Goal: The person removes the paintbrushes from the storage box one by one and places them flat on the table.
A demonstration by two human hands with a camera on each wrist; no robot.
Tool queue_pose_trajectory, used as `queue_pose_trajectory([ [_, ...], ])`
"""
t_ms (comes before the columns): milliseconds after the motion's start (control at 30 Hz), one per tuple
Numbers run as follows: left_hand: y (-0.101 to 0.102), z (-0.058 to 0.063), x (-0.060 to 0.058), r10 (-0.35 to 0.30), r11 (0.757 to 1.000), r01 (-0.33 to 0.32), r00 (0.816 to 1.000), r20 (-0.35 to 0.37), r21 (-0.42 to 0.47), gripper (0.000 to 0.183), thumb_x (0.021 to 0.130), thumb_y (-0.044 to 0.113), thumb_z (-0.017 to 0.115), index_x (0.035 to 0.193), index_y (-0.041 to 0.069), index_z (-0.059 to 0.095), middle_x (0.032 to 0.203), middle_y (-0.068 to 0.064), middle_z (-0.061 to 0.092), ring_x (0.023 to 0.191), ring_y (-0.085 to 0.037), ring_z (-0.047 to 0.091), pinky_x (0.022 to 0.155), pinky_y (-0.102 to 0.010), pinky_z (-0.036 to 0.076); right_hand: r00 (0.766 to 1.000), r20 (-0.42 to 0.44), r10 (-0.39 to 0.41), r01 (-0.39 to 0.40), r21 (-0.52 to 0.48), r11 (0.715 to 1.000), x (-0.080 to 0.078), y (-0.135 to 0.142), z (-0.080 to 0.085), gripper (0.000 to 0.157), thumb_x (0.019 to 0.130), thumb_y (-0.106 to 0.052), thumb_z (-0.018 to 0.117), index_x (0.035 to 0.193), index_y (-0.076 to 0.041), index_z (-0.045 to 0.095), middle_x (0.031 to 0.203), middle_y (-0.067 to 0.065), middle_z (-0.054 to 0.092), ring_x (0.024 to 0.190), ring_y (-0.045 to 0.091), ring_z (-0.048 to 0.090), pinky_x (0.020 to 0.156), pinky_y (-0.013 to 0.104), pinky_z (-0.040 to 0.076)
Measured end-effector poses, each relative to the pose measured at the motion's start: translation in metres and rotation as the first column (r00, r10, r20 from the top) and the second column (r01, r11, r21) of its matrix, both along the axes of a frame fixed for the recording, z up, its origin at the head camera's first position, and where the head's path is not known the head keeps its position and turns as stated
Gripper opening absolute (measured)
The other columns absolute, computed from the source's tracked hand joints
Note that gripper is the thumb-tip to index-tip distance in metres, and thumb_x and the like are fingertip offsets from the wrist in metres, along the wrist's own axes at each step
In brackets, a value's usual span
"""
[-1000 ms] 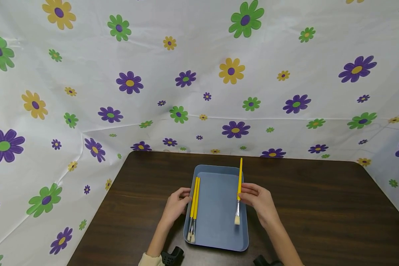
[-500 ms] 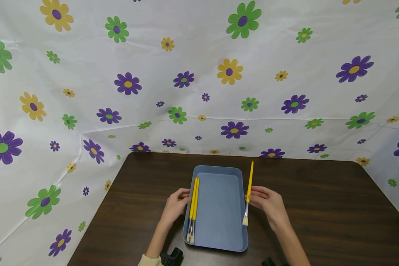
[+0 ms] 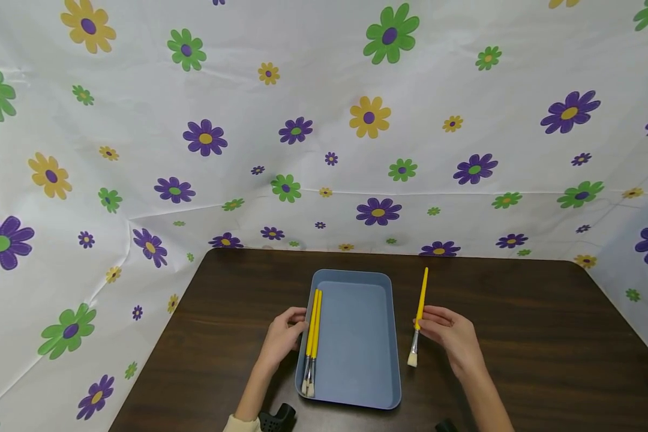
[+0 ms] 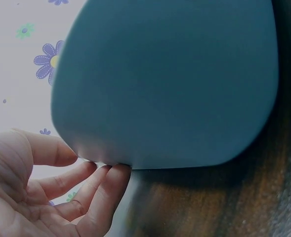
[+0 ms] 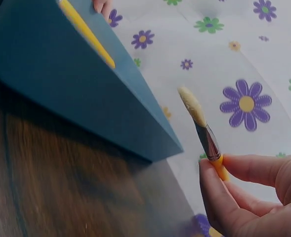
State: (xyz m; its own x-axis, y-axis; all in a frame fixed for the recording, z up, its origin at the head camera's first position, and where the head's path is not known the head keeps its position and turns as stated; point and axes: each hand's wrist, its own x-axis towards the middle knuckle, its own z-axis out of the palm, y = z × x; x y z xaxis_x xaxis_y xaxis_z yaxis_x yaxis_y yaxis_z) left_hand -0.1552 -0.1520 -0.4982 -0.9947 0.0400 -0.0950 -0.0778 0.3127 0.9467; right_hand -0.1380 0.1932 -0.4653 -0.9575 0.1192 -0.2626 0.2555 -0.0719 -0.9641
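A blue-grey tray (image 3: 356, 345) lies lengthwise on the table, and two yellow-handled paintbrushes (image 3: 316, 330) rest side by side along its left wall. My left hand (image 3: 282, 339) holds the tray's left side; in the left wrist view the thumb and fingertips meet the edge of the tray (image 4: 170, 89). To the right of the tray, my right hand (image 3: 456, 339) pinches a third paintbrush (image 3: 419, 315) by the lower handle, near the metal ferrule. Its pale bristles (image 5: 192, 104) point toward me, its handle end away. In the right wrist view a yellow handle (image 5: 88, 34) shows inside the tray.
The dark wood table (image 3: 545, 342) extends on both sides of the tray. A white flowered cloth (image 3: 313, 90) hangs behind the table and round its sides. A black wrist mount (image 3: 277, 417) sits at the left wrist.
My right hand has carried its paintbrush to the right, from over the tray's right side to beyond the rim. The left hand stays at the tray, and the two other brushes lie as before.
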Motion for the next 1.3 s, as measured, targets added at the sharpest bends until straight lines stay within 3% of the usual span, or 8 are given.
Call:
queue_pose_trajectory([
  [567,0.001,0.001,0.000,-0.004,1.000,0.004,1.000,-0.011,-0.009,0.037,0.095,0.010,0.065,0.128,-0.005,0.065,0.111,-0.017,0.066,0.089,-0.024,0.065,0.059,-0.037,0.059,0.998,0.062,-0.029,0.029,0.010,1.000,-0.001,0.025,-0.012,0.049,0.099,0.004,0.064,0.140,0.021,0.045,0.102,0.009,0.076,0.085,0.010,0.075,0.078,0.026,0.061],
  [1300,0.001,0.000,-0.001,-0.003,1.000,0.003,1.000,-0.004,0.000,0.037,0.096,0.010,0.065,0.129,-0.006,0.065,0.111,-0.016,0.066,0.090,-0.024,0.065,0.059,-0.037,0.059,0.994,0.089,0.060,-0.069,0.101,0.992,0.000,0.036,-0.022,0.048,0.098,0.008,0.062,0.138,0.026,0.042,0.094,0.008,0.074,0.080,0.010,0.072,0.075,0.027,0.061],
])
